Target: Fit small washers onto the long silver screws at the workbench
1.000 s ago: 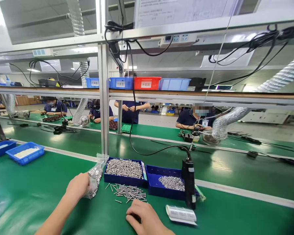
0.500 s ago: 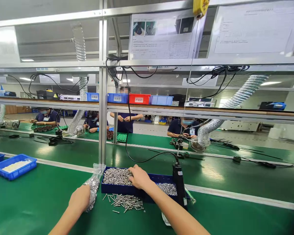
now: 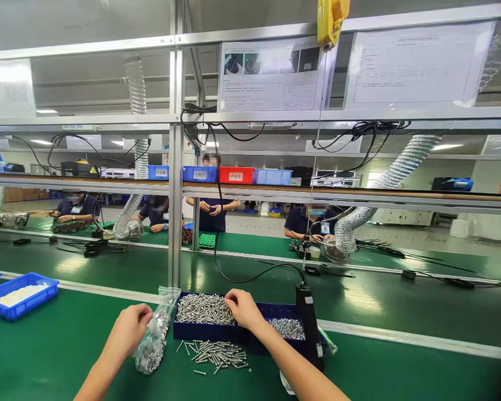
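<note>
Presently the left hand pinches a clear plastic bag of small silver fasteners by its upper side, fingers closed on the film; the bag hangs just left of the dark blue tray of long silver screws. The right hand rests on that tray's right edge, fingers curled (whether they hold a screw I cannot tell). Compared with half a second ago, the bag is raised and sags lower below the hand; the right hand has barely shifted. Loose screws lie on the green mat before the tray. A black electric screwdriver stands just right, beside a second blue tray of short screws.
</note>
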{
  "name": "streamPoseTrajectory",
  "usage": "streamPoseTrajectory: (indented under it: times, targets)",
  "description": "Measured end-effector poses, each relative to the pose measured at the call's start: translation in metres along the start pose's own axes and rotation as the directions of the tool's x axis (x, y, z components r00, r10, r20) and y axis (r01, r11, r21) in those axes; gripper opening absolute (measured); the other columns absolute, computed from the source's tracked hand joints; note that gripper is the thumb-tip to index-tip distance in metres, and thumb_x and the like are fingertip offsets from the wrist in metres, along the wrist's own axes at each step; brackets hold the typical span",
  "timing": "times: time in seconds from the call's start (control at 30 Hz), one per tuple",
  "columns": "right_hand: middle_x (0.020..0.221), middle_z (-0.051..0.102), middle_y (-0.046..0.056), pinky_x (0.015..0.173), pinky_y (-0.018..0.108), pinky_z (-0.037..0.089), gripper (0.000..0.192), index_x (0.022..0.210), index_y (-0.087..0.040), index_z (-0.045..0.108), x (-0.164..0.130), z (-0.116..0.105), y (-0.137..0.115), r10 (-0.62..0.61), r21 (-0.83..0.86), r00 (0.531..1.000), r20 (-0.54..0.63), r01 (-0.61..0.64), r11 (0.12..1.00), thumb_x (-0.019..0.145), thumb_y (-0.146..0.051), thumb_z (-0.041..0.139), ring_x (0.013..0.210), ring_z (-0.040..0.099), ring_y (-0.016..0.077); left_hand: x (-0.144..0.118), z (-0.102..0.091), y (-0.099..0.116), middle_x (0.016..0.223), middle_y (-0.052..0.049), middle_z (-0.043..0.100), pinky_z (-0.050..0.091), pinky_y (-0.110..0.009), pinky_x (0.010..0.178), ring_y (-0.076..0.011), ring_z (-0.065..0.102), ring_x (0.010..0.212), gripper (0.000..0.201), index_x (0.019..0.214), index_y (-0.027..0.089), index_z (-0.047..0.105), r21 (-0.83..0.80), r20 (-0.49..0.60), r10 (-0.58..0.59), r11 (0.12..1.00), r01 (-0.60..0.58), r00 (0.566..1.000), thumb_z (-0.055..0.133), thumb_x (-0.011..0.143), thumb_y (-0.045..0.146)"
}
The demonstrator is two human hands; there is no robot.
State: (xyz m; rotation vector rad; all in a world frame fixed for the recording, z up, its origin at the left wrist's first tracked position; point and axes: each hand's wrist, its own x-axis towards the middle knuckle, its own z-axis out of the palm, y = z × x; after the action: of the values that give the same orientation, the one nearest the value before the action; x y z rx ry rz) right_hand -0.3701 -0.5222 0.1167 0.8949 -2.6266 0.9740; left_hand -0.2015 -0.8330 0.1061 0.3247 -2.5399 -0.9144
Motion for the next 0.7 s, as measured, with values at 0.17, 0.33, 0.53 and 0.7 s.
streamPoseTrajectory:
  times: [0.17,0.33,0.53,0.7]
  targets:
    - [0.086,0.07,0.007,0.067,0.027,0.051,0.02,0.09,-0.016,0.067,-0.028,0.001,-0.014,-0.012,0.218,1.0,0.005,0.011,0.976,0.092,-0.025,0.049,0.074,0.066,0.0185,-0.019,0.04,0.044,0.057,0.002,0.053,0.028,-0.022,0.048,-0.011,0.04,0.048,0.048,0.077,0.018,0.062,-0.631,0.159,-0.045,0.764,0.137,0.986,0.065,0.076,0.066]
    - [0.072,0.065,0.0,0.052,0.019,0.045,0.011,0.086,-0.016,0.067,-0.107,0.021,-0.035,-0.03,0.43,0.906,0.421,-0.17,0.887,0.082,-0.019,0.057,0.057,0.06,0.0123,-0.053,0.101,0.069,0.053,0.003,0.051,0.026,-0.019,0.049,-0.0065,0.038,0.048,0.047,0.069,0.014,0.061,-0.775,0.5,-0.048,0.422,0.471,0.865,0.086,0.062,0.053]
    - [0.081,0.067,0.001,0.065,0.022,0.043,0.009,0.086,-0.019,0.068,-0.15,0.023,-0.023,-0.113,0.272,0.905,0.41,-0.003,0.962,0.084,-0.017,0.061,0.07,0.059,0.0133,-0.073,0.128,0.071,0.062,0.001,0.054,0.03,-0.02,0.051,-0.0071,0.042,0.052,0.038,0.071,0.014,0.062,-0.726,0.594,-0.084,0.373,0.578,0.8,0.085,0.068,0.043]
    - [0.087,0.065,0.002,0.071,0.025,0.042,0.009,0.094,-0.022,0.067,-0.146,0.023,-0.005,-0.265,0.235,0.884,0.384,0.184,0.954,0.09,-0.022,0.059,0.08,0.06,0.0165,-0.077,0.13,0.073,0.074,-0.001,0.059,0.034,-0.02,0.052,-0.0073,0.047,0.056,0.033,0.072,0.013,0.064,-0.7,0.642,-0.086,0.342,0.628,0.762,0.085,0.069,0.038]
